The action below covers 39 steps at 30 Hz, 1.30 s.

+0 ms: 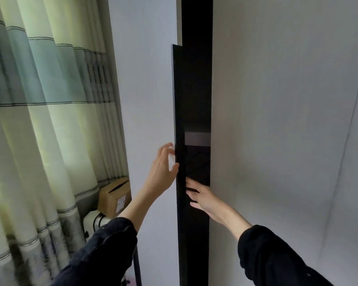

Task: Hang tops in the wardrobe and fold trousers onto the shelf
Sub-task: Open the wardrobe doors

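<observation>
Wardrobe [277, 100] dead ahead, its dark gap running top to bottom between the doors. My left hand [163, 168] has spread fingers touching the left door's edge [177, 120]; my right hand [203, 198], fingers straight, reaches into the gap, holding nothing. No clothes showing yet.

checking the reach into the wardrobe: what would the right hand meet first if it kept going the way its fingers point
Probably the dark folded fabric inside the gap; the right hand points up into the opening past the black door edge strip, though depth is unclear.
</observation>
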Each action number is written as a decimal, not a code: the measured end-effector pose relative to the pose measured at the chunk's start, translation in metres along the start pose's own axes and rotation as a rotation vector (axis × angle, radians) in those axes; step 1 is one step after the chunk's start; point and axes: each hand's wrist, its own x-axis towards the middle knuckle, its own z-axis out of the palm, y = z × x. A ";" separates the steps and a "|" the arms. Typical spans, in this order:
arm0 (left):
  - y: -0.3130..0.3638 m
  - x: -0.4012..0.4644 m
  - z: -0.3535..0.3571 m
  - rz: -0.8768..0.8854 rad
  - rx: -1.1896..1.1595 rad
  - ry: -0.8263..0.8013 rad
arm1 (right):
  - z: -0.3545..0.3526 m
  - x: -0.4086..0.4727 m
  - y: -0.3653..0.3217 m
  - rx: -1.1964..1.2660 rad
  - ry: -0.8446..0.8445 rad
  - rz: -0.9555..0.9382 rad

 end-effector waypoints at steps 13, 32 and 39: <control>-0.079 -0.062 -0.114 0.319 0.468 0.053 | 0.106 -0.027 -0.040 -0.139 -0.121 -0.070; -0.203 -0.128 -0.257 0.090 0.788 0.004 | 0.305 0.053 -0.077 -0.285 -0.281 -0.116; -0.212 -0.141 -0.242 0.124 0.675 0.034 | 0.278 0.070 -0.055 -0.460 -0.131 -0.134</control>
